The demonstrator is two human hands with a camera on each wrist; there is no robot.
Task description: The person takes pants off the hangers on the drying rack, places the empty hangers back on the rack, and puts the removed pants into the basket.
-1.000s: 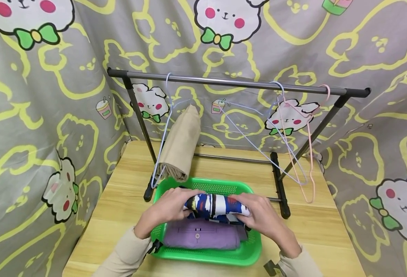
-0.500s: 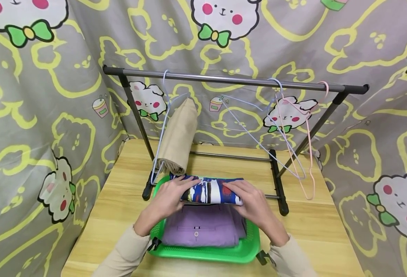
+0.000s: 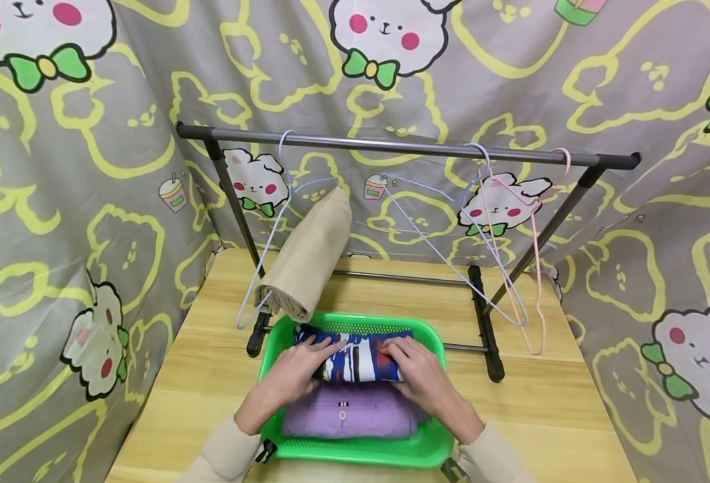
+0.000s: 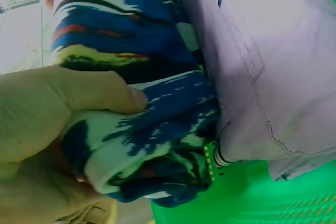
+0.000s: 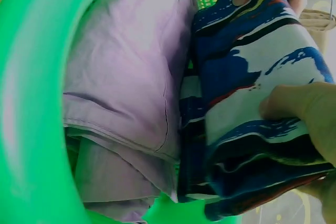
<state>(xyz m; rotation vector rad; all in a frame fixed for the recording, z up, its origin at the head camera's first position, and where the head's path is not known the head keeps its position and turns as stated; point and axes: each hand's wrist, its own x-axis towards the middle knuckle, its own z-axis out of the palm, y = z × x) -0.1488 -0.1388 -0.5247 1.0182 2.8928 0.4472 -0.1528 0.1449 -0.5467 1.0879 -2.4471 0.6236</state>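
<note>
Both hands hold a folded blue, white, red and black patterned garment (image 3: pixel 361 359) over the back half of a green basket (image 3: pixel 355 455). My left hand (image 3: pixel 291 370) grips its left end, thumb across the cloth in the left wrist view. The right hand (image 3: pixel 428 381) holds the other end; in the right wrist view its thumb presses on the side of the patterned fold (image 5: pixel 247 77), and the remaining fingers are mostly hidden behind. Along the near side of the basket lies a folded purple garment (image 3: pixel 355 419) with a button, right beside the patterned one.
Behind the basket stands a dark metal clothes rack (image 3: pixel 385 143). A folded beige garment (image 3: pixel 309 258) hangs on a blue hanger (image 3: pixel 264 251) at its left, low over the basket's back corner. Another blue hanger (image 3: pixel 427 231) and a pink hanger (image 3: pixel 538 268) hang at the right. A patterned curtain surrounds the wooden table (image 3: pixel 548 402).
The hands raised the patterned garment toward the back rim, then brought it down and nearer, into the basket. The beige garment and its hanger swung to the left.
</note>
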